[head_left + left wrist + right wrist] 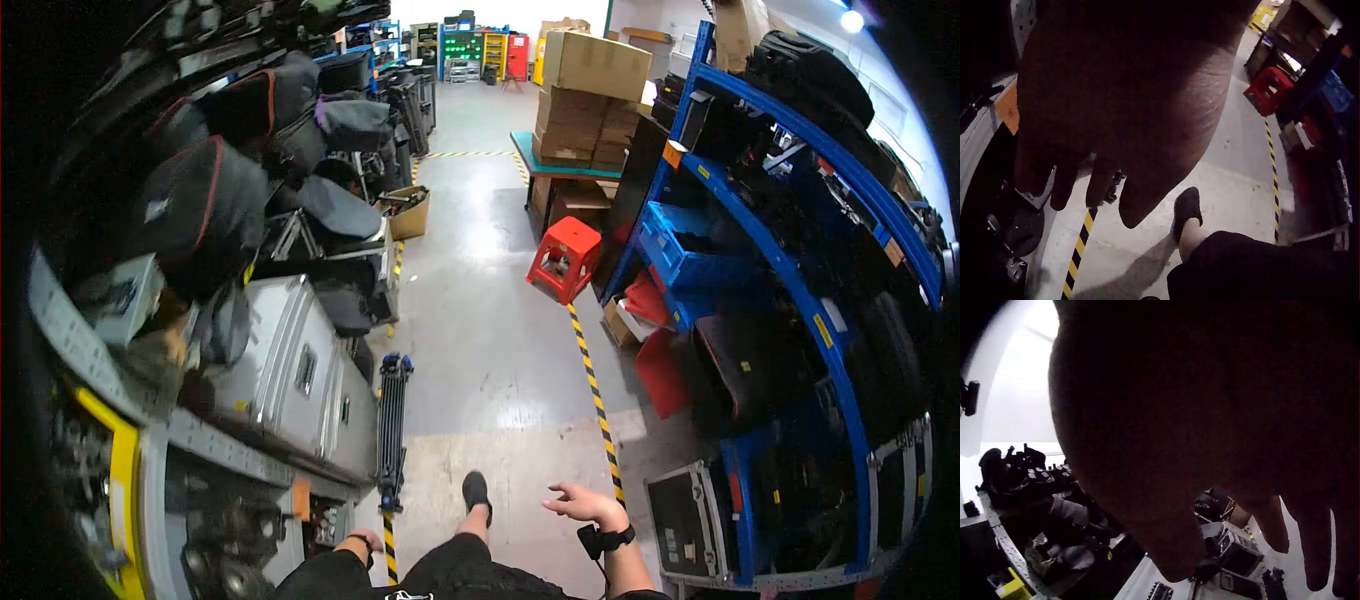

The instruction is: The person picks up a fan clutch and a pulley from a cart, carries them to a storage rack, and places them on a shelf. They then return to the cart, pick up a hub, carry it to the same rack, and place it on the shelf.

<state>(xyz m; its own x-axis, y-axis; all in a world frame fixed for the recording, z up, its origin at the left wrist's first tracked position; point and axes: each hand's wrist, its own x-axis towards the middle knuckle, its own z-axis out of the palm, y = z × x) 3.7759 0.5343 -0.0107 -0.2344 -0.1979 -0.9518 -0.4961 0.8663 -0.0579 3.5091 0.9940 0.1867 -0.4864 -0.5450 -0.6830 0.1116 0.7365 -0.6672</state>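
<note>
My right hand (582, 503) is held out over the floor in the head view, a black band on its wrist and its fingers loosely spread. Nothing is in it; in the right wrist view the dark palm (1197, 437) and straight fingers fill much of the picture. Low at the left, my left hand (372, 541) hangs beside my leg, largely hidden past the wrist. Seen from the left wrist, its palm (1116, 106) faces the camera with the fingers extended and nothing held. The nearest thing ahead of it is a folded black tripod (392, 430) on the floor.
A grey aisle floor (480, 370) runs ahead between yellow-black tape lines. Silver cases (290, 370) and black bags crowd the left side. On the right stand a red stool (566, 258), blue shelving (825, 350) and cardboard boxes (595, 70) on a table.
</note>
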